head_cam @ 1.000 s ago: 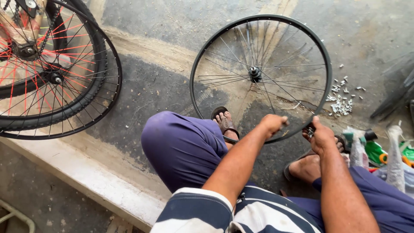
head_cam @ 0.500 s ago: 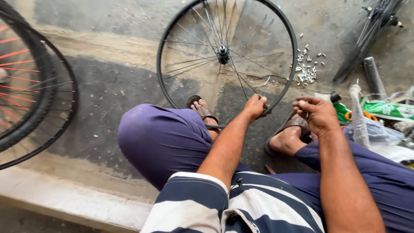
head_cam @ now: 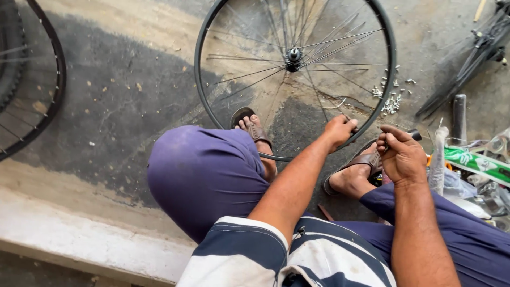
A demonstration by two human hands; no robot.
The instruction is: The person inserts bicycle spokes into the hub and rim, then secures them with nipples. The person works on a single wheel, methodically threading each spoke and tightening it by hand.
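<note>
Since half a second ago the view sits closer and shifts left; the wheel fills more of the top and the right hand has drawn in nearer the rim. Both hands otherwise hold about the same places.

Near: striped navy-and-white shirt (head_cam: 287,255) at bottom, purple trouser knee (head_cam: 204,175) raised at centre-left. Person sits on the concrete floor (head_cam: 122,106), brown sandals (head_cam: 361,162) on both feet, toes tucked against the wheel.

Mid: left hand (head_cam: 340,130) closes on the lower right arc of the black spoked bicycle wheel rim (head_cam: 202,90), fingers curled over it, steadying it. Right hand (head_cam: 404,157) just beside the rim, grip narrow, pinching a small dark tool (head_cam: 414,135); cannot tell what kind, likely a spoke key or driver. Tool tip is hidden by the fingers.

Step, as I judge it: truing or lacing spokes at the rim. Next move likely calls for seating the tool on a nipple near the left hand, keeping the rim still, small turns only.

Far: metal hub (head_cam: 293,56) with thin spokes fanning out, loose pile of small silver nipples (head_cam: 390,101) on the floor just outside the rim, green packet and clutter (head_cam: 473,162) at right, second black tyred wheel (head_cam: 32,90) at left edge, well apart.
</note>
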